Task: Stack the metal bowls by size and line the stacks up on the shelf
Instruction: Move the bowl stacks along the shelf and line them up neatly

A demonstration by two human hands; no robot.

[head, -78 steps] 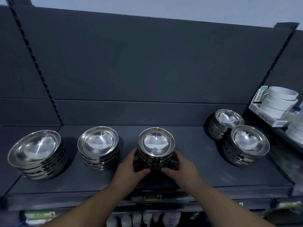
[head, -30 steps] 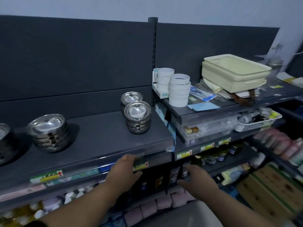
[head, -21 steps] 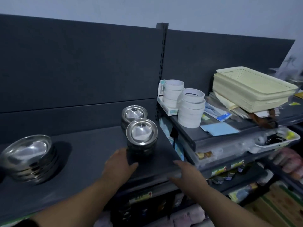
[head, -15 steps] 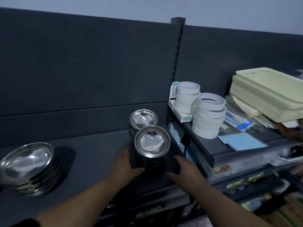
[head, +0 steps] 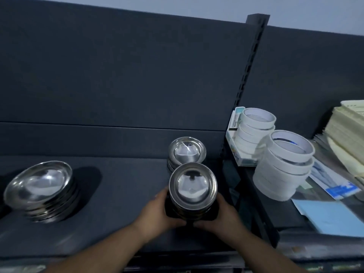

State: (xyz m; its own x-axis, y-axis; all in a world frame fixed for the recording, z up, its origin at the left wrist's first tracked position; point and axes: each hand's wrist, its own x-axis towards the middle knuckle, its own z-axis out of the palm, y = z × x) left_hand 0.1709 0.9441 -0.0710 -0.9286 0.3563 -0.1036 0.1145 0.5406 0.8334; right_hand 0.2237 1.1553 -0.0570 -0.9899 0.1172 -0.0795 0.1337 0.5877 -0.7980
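Both hands, left hand [head: 157, 211] and right hand [head: 220, 215], clasp the near stack of bowls [head: 193, 189] from either side on the shelf [head: 122, 194], directly nearer than the far stack [head: 186, 151] (almost touching), open shelf leftward.

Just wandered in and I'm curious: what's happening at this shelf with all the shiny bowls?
A person is tidying metal bowls on a dark shelf. Both hands, left hand and right hand, hold a small stack of bowls at the shelf's right end, just in front of another small stack. A stack of larger bowls sits off to the left. White tubs stand on the neighbouring shelf.
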